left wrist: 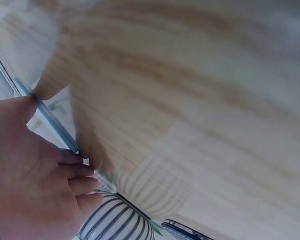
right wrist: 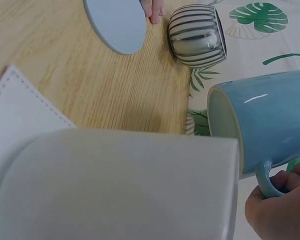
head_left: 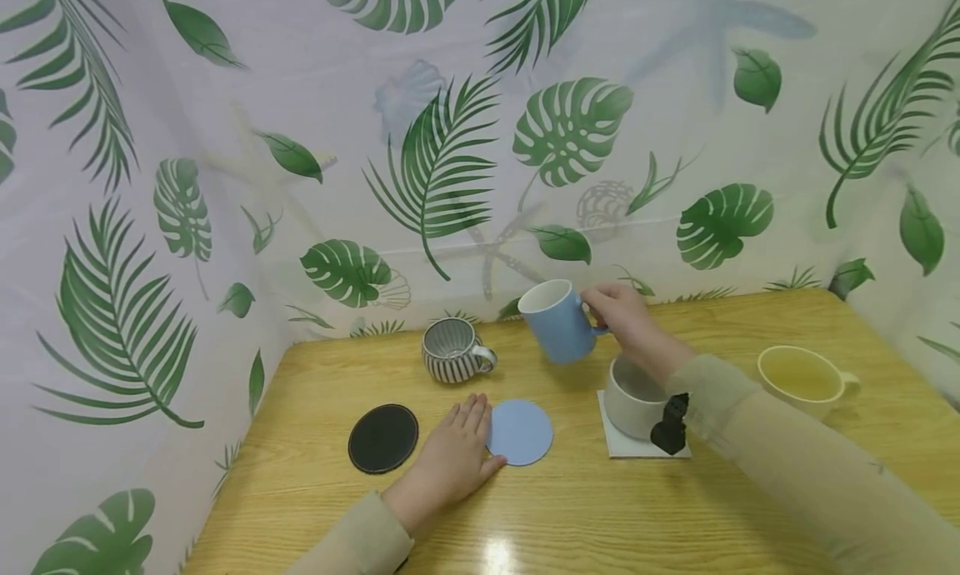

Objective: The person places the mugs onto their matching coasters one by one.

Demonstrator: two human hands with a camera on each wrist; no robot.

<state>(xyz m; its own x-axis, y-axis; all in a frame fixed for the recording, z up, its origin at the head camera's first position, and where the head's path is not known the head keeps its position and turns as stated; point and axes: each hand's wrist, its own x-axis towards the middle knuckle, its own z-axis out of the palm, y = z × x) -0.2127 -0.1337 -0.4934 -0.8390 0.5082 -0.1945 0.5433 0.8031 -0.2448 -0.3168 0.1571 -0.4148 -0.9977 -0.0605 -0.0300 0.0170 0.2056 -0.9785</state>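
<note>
My right hand (head_left: 618, 312) grips the handle of a blue mug (head_left: 558, 325), which is tilted near the table's back edge. In the right wrist view the fingers curl through the handle of the mug (right wrist: 270, 120). My left hand (head_left: 453, 452) lies palm down, its fingers straight along the left edge of a round light-blue coaster (head_left: 525, 432). Its thumb touches the coaster's near edge. Beneath my right forearm a white cup (head_left: 628, 404) stands on a square white coaster (head_left: 637, 448); the wrist partly hides the cup.
A striped cup (head_left: 450, 357) stands at the back, left of the blue mug. A round black coaster (head_left: 383, 438) lies left of my left hand. To the right of my right forearm is a yellow cup (head_left: 798, 379). Leaf-printed cloth (head_left: 465, 250) hangs behind the wooden table (head_left: 315, 392).
</note>
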